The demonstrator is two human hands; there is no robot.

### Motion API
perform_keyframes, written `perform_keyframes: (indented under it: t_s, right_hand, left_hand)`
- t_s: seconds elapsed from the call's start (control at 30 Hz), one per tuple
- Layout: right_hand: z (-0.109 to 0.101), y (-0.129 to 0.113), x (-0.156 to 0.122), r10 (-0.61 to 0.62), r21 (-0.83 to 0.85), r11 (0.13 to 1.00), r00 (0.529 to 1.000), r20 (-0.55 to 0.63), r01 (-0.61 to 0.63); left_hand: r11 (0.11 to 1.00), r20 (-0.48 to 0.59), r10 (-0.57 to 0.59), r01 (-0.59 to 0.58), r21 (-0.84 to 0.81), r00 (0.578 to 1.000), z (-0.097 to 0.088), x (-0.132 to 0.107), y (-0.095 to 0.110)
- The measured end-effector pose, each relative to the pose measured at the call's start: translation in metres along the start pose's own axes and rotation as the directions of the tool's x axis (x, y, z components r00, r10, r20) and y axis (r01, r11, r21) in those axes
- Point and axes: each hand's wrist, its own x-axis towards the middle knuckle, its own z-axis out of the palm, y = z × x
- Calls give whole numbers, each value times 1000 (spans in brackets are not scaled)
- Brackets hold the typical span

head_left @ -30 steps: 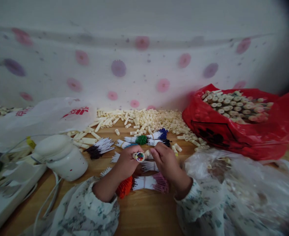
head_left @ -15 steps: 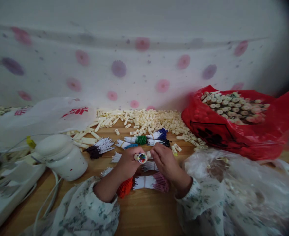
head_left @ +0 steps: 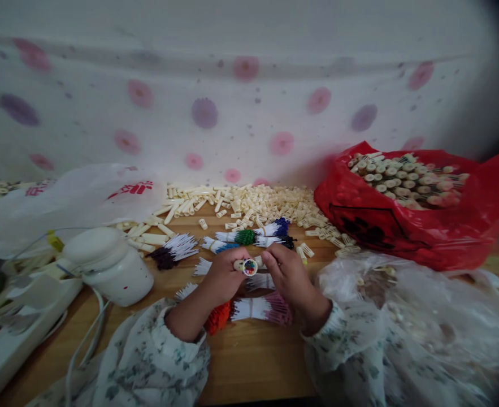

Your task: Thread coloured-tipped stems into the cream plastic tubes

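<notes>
My left hand [head_left: 226,277] is closed around a cream tube [head_left: 240,264], held in front of me above the table with its mouth towards me, and coloured tips [head_left: 250,268] fill that mouth. My right hand [head_left: 288,275] is beside it, fingers curled in; I can't quite tell whether they pinch the small pale part between my hands.

As I judge it, this one is well along, and many similar pieces [head_left: 404,182] stand packed in the red bag [head_left: 376,237]. Much is left: loose cream parts [head_left: 274,206] are heaped at the back, with banded sticks [head_left: 251,309] beneath my hands.

The wooden table [head_left: 249,362] also bears a white jar [head_left: 116,274] and a power strip [head_left: 29,330], before a dotted sheet [head_left: 164,121] on the wall.
</notes>
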Motion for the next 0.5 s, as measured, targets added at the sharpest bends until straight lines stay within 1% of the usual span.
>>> perform_keyframes:
  t_s: [0.07,0.13,0.2,0.27,0.33,0.43,0.5]
  right_hand:
    - [-3,0,0,-43,51,998,999,15,42]
    - [-4,-1,0,-56,35,998,998,27,55]
    - [-2,-2,1,-8,-13,1000,1000,29,8]
    - [0,-2,2,56,-21,998,998,33,-55]
    - [1,-2,2,85,39,995,995,43,-87]
    - [-1,-1,1,68,155,985,996,55,-76]
    - [-1,-2,0,103,188,976,994,38,-108]
  left_hand:
    - [1000,14,-4,4,-12,1000,-1,-1,1]
    - [1000,19,-7,7,-13,1000,-2,-1,1]
    - [1000,9,0,0,3,1000,-1,-1,0]
    - [1000,-11,11,-11,20,1000,-1,-1,-2]
    - [999,-20,20,-20,30,1000,0,0,-3]
    - [998,-30,43,-41,55,999,-1,-1,-3]
    - [988,-74,113,-105,114,991,-1,-1,-3]
